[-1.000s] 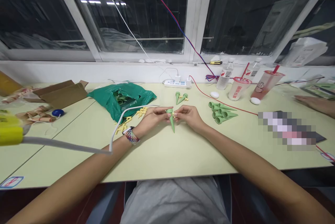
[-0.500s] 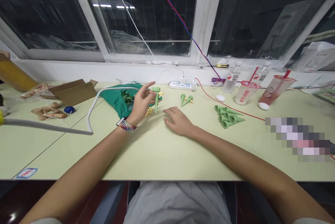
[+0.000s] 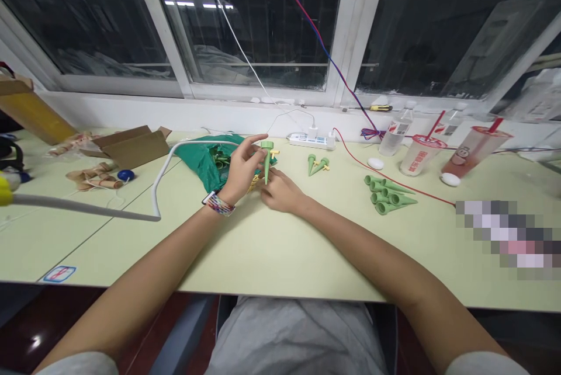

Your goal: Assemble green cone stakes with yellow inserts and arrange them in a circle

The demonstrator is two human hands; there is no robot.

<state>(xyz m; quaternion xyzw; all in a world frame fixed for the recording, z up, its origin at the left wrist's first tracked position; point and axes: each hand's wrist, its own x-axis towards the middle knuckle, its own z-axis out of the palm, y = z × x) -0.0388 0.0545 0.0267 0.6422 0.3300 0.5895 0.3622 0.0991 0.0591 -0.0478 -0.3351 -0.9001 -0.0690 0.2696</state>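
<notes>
My left hand [image 3: 241, 167] pinches a green cone spike [image 3: 266, 163] with a small yellow fitting on its side, point down, above the table. My right hand [image 3: 280, 191] lies low on the table right of that cone, its fingers reaching toward small yellow parts [image 3: 253, 183] half hidden behind my left hand. Whether the right fingers hold one is hidden. Behind my left hand is an open green plastic bag [image 3: 205, 159]. A finished pair of cones [image 3: 318, 163] lies further back, and a pile of several bare green cones [image 3: 388, 194] lies at the right.
A white power strip [image 3: 311, 141] with plugs sits at the back, with a red cable running right. A bottle [image 3: 395, 131] and two lidded cups [image 3: 451, 150] stand at the back right. Cardboard box [image 3: 131, 146] and paper rolls lie left. A white cable [image 3: 131, 211] crosses the left table.
A second ago both hands held the cone together at the middle. My left hand carried it up and left toward the bag; my right hand let go and moved left toward the yellow parts.
</notes>
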